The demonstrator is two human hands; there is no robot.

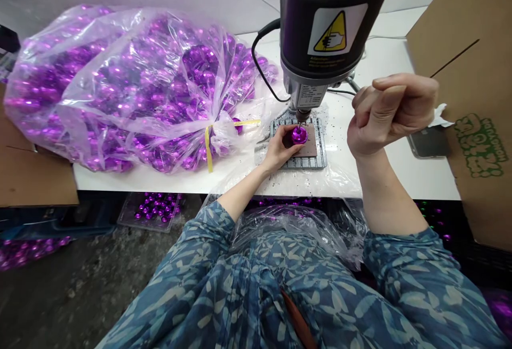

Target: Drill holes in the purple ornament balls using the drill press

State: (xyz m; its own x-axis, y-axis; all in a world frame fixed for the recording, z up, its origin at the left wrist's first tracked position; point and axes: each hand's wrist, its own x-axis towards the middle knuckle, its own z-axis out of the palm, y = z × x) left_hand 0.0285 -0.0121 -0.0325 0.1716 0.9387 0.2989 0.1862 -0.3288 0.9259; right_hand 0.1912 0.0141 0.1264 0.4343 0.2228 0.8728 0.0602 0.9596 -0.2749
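Note:
A small bench drill press (320,29) stands over a grooved metal base plate (322,163). Pinched between the thumb and fingers of my left hand (278,149) is a shiny purple ball (300,136). The ball rests on a flat brownish board (311,151) on that base, directly beneath the chuck (303,115), and the bit meets its top. My right hand (390,112) is raised at the right of the machine, fingers curled closed around the end of its feed lever (352,83). The grip itself is mostly hidden by the fingers.
A large clear bag (120,88) of purple balls, tied with yellow strap, fills the table's left. Cardboard boxes (476,88) flank both sides. A phone (430,142) lies at right. Dark shavings dot the white tabletop (340,173). Below left is a bin (150,221) of purple balls.

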